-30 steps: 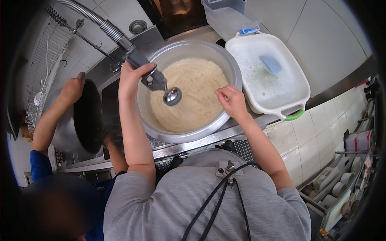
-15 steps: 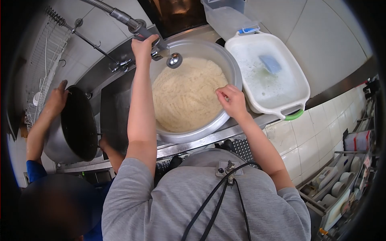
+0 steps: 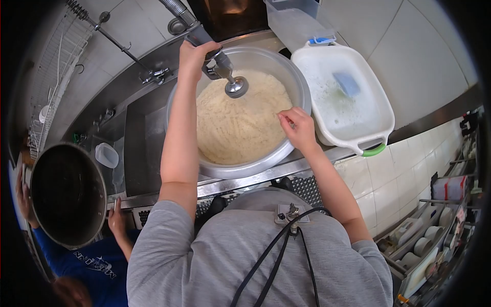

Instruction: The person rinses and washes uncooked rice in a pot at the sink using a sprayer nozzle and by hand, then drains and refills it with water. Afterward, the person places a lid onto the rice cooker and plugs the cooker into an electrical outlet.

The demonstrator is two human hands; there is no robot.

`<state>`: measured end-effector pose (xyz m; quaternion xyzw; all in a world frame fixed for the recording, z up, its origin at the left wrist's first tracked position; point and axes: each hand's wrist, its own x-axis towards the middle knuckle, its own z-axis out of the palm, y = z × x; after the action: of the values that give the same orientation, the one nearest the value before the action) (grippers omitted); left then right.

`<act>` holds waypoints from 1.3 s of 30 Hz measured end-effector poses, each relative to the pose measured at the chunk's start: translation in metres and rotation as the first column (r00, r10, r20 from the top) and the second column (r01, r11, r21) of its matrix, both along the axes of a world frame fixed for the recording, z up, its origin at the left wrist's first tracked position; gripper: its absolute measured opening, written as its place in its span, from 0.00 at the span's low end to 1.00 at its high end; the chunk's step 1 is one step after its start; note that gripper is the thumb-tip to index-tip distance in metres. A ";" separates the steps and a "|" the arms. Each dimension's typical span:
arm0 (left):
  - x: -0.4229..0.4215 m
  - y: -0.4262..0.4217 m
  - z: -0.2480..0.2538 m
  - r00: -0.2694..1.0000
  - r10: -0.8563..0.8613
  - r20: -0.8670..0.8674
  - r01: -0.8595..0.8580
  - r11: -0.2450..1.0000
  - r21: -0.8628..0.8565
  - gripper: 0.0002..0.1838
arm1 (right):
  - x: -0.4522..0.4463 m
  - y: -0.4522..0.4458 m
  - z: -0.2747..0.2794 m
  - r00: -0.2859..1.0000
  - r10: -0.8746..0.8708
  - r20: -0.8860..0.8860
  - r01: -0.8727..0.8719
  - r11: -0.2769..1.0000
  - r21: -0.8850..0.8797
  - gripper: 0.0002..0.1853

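Observation:
My left hand (image 3: 193, 57) is wrapped round the grey handle of a spray nozzle (image 3: 236, 87), whose round metal head hangs over the basin. Below it a large metal basin (image 3: 302, 82) holds pale, grain-like contents (image 3: 240, 128) under cloudy liquid. My right hand (image 3: 299, 128) is at the right inner side of the basin, its fingers curled together; anything between them is too small to make out.
To the right stands a white tub (image 3: 381, 105) with soapy water and a blue sponge (image 3: 347, 84). At the left a person in a blue shirt (image 3: 97, 266) holds a big dark pot (image 3: 69, 192) beside the sink (image 3: 148, 148). A clear container (image 3: 106, 155) lies behind it.
My left hand and the nozzle have moved up and to the right over the basin. The co-worker's pot has moved left and towards the front. My right hand has hardly moved.

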<state>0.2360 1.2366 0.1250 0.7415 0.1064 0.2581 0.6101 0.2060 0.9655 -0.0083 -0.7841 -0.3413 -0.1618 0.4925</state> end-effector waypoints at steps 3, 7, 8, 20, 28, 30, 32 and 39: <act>-0.001 0.017 -0.007 0.996 0.083 0.023 -0.083 0.997 -0.001 0.08 | 0.000 0.000 0.002 1.000 -0.013 -0.013 0.012 1.000 -0.007 0.01; -0.007 0.051 -0.020 0.973 0.198 0.120 -0.198 0.980 -0.006 0.07 | -0.001 0.000 0.002 1.000 -0.018 0.009 0.018 1.000 -0.007 0.01; -0.012 0.058 -0.021 0.977 0.192 0.099 -0.192 0.981 -0.008 0.09 | -0.001 0.000 0.003 1.000 -0.017 0.012 0.017 1.000 -0.008 0.01; -0.096 0.139 -0.061 0.896 0.120 -0.428 0.151 0.824 0.546 0.60 | -0.002 0.005 0.006 0.999 0.036 -0.027 -0.039 0.994 -0.103 0.02; -0.127 0.132 -0.149 0.603 0.518 -0.607 -0.188 0.831 0.523 0.38 | 0.002 0.056 0.019 0.994 0.064 -0.088 -0.107 0.715 -0.691 0.18; -0.125 0.135 -0.158 0.631 0.549 -0.549 -0.233 0.808 0.541 0.36 | 0.004 0.088 0.020 0.970 0.205 -0.131 -0.229 0.588 -0.775 0.26; -0.126 0.133 -0.152 0.636 0.529 -0.562 -0.254 0.831 0.495 0.33 | 0.016 0.128 0.007 0.939 0.302 -0.164 -0.304 0.507 -0.806 0.32; -0.128 0.130 -0.145 0.620 0.514 -0.592 -0.273 0.850 0.451 0.32 | 0.077 0.256 -0.039 0.957 0.276 -0.088 -0.216 0.477 -0.852 0.33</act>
<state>0.1078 1.3662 -0.0199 0.8279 0.4462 0.1033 0.3238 0.2833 1.2219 -0.0476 -0.8614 -0.4997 0.0753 0.0508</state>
